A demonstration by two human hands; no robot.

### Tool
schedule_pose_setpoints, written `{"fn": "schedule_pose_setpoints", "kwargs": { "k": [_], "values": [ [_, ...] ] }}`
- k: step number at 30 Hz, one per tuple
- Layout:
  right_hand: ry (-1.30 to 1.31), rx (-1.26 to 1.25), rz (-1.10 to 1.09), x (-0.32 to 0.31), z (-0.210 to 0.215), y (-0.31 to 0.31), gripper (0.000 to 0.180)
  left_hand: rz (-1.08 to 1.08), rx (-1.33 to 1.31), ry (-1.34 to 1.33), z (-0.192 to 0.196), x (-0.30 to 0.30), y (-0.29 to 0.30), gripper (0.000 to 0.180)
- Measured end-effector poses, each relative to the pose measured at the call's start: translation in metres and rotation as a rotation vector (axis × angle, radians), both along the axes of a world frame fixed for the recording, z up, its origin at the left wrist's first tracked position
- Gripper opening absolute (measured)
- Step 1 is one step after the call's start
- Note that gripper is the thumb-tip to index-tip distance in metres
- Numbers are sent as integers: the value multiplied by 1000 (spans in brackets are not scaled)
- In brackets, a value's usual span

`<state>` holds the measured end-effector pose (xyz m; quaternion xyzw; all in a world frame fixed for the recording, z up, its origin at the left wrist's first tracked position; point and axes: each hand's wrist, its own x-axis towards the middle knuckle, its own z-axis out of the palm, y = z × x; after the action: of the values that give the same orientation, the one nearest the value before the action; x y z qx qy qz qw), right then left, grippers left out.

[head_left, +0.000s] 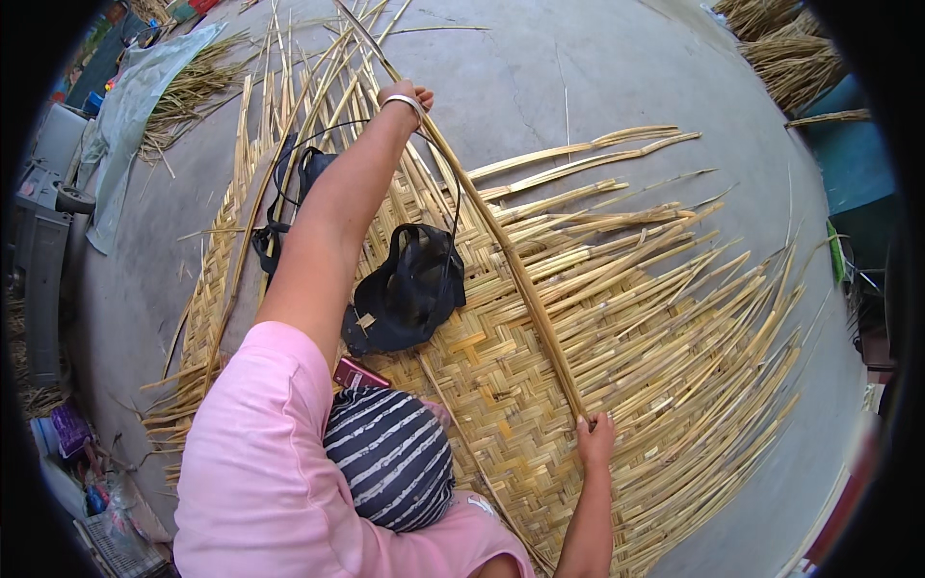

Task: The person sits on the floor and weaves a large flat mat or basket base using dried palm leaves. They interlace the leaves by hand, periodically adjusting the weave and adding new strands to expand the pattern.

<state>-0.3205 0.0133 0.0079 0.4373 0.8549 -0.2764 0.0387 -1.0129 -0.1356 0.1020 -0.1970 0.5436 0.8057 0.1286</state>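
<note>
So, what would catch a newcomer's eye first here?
Probably the big woven mat across the middle, its loose strips fanning out rightward. Over it, a long strip slants, held by the left fingers and right fingers. A pink sleeve stands out at lower left.

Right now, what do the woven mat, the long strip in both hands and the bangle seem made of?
Woven mat: probably split reed or cane, matte to satiny, with flat yellowish strips. Long strip: likely similar plant stem, dull and browner. Bangle: perhaps metal, silvery and smooth.
</note>
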Motion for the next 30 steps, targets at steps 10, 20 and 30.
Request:
{"fn": "schedule_pose_setpoints", "kwargs": {
  "k": [10,20,30],
  "values": [
    [-12,36,-28,9,-7,0,27,193,-71,275,123,38,-7,30],
    [210,65,-9,-34,72,23,42,119,-625,1517,244,210,64,23],
    [1371,-172,-244,-62,360,12,45,-474,-553,2439,247,456,126,21]
  ]
}}
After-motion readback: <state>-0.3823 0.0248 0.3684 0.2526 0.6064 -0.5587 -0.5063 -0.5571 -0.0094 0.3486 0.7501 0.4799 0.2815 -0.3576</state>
